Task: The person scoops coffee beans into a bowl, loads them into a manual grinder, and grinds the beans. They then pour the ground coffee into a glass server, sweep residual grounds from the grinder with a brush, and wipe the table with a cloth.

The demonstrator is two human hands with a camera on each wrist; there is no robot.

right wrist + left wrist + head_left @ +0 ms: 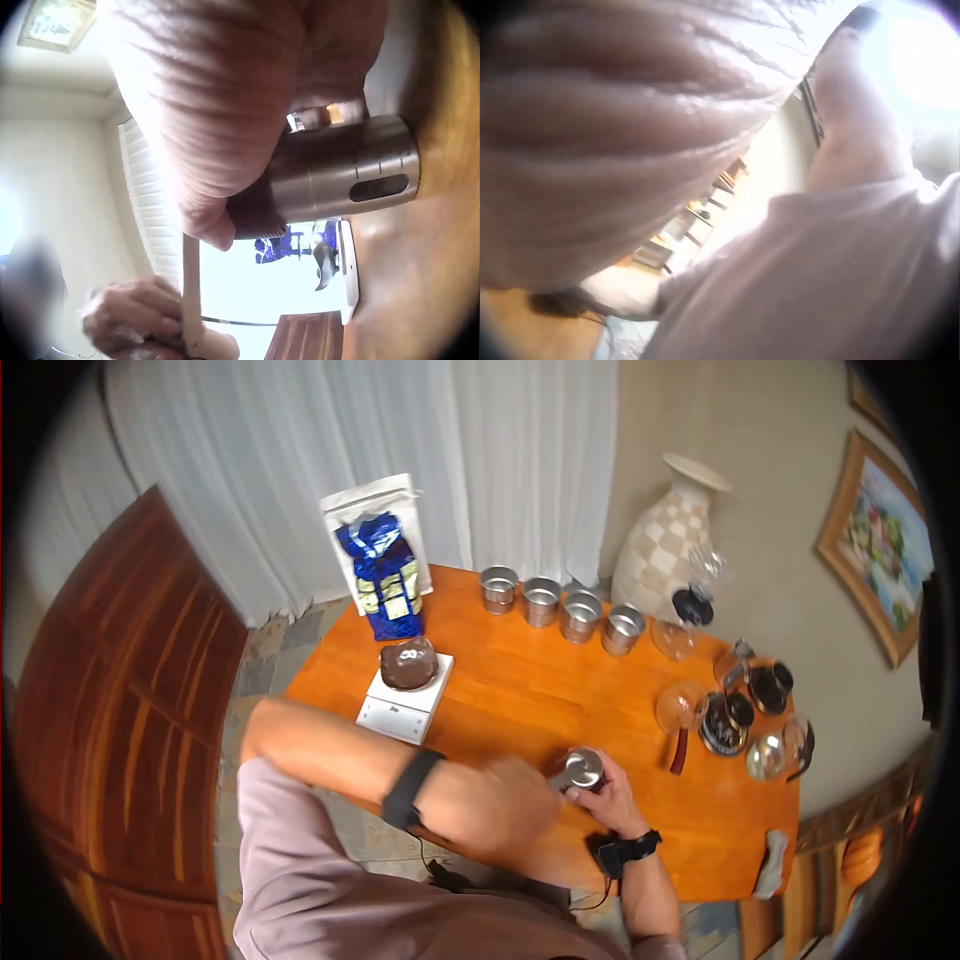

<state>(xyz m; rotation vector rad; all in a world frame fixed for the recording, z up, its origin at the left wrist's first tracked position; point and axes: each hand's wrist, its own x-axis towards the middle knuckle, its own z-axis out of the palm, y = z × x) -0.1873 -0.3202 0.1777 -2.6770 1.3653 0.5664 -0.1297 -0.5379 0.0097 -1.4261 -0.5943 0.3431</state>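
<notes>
A metal hand coffee grinder (583,768) stands over the front part of the wooden table, gripped round its body by my right hand (612,805). In the right wrist view its steel cylinder (341,172) shows a slotted window with marks, its base close to the table. A flat crank arm (192,292) extends from its top. My left hand (500,805), blurred in the head view, is at the crank's outer end; its fingers (135,311) curl there in the right wrist view. The knob is hidden by them. Creased skin fills much of the left wrist view.
A white scale (400,718) bearing a dark dish (408,664) sits left, before a blue coffee bag (390,585) and a white pouch (345,505). Several metal cups (541,602) line the back edge. Glass coffee pots (725,722) crowd the right; a checkered vase (660,550) stands behind.
</notes>
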